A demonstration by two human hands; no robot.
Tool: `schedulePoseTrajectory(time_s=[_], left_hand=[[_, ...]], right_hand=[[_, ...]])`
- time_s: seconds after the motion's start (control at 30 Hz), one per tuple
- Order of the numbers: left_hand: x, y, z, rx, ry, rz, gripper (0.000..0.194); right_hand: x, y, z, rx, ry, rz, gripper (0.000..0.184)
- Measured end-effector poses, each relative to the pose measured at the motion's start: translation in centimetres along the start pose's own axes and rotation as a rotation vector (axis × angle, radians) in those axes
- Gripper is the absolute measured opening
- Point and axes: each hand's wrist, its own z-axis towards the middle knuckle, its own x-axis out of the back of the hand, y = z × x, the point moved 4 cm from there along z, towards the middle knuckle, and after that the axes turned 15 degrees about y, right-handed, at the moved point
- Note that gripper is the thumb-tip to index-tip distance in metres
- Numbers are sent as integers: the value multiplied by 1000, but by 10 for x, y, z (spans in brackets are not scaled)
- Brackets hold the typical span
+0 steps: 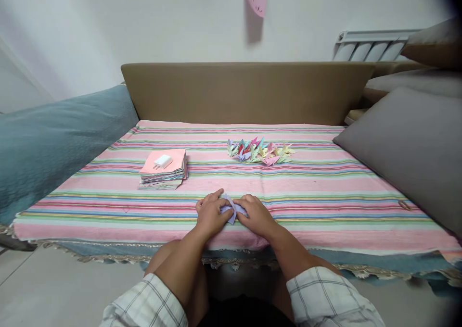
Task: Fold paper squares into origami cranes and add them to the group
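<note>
A partly folded sheet of lavender origami paper rests on the striped cloth near its front edge, between my two hands. My left hand has its fingers closed on the paper's left side. From the right, my right hand grips the other side with thumb and fingers. Some of the paper is hidden under the fingers. Beyond the hands lies a cluster of folded paper cranes in several colours. To the left is a stack of square paper, a pink sheet uppermost, with a white charger plug on it.
The striped cloth covers the seat, backed by a brown panel. A blue-covered armrest bounds the left, grey cushions the right. A small brown loop lies near the cushions. A pink note hangs on the wall.
</note>
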Motion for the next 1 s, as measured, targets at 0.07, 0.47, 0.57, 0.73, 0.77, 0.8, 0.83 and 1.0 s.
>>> schedulePoseTrajectory(time_s=[0.07,0.47,0.57,0.73,0.77,0.8,0.83,1.0], left_hand=[[1,-1,0,-26,-15,-12,12],[3,1,-10,-163,-136,23,60],[3,3,-11,-163,-105,42,38],[6,5,-12,-166,-96,19,24],[6,5,-12,-163,-93,13,23],[6,5,-11,-159,-90,7,22],[6,5,-11,-155,-87,1,20],[5,4,-11,-151,-76,-40,15]], right_hand=[[0,1,0,-7,10,20,37],[-1,3,-1,-31,27,28,32],[0,2,0,-28,22,31,34],[0,3,0,-25,14,38,35],[0,3,0,-25,12,38,35],[0,3,0,-23,11,38,35],[0,3,0,-21,10,38,35],[0,4,0,-28,4,40,37]])
